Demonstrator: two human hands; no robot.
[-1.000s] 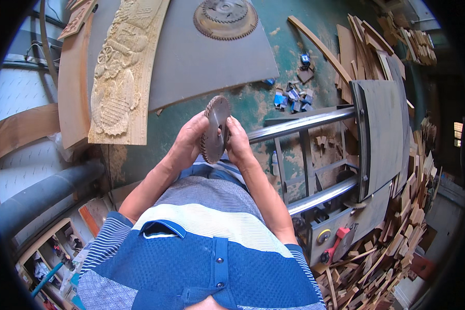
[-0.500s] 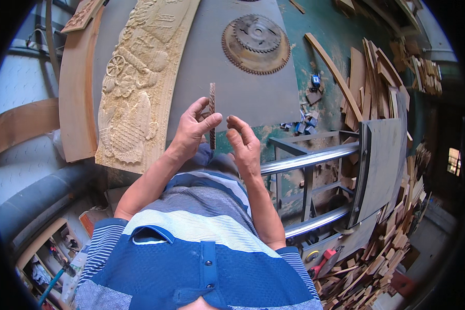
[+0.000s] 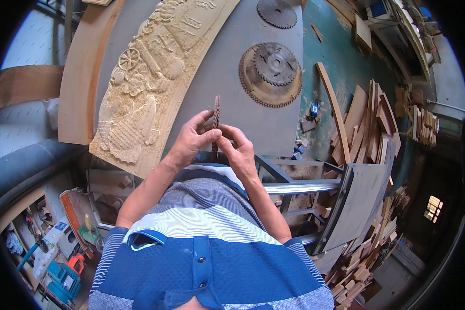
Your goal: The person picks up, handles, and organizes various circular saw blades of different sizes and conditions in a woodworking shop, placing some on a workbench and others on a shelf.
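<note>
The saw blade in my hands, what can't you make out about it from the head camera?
- Saw blade: seen edge-on, so its faces and tooth count stay hidden.
- Its lower part: covered by the left hand and right hand.
- Its tooth condition: too small to judge.
- Right hand's fingertips: tucked behind the left hand's fingers.

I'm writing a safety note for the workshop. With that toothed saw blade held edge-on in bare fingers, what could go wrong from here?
1. The left hand and right hand pinch the saw blade without gloves; a slip could probably drag teeth across the fingers.
2. It is held over the person's lap, so a drop might hit the legs.
3. More stacked blades lie loose on the grey board nearby, teeth exposed to a reaching hand.
</note>
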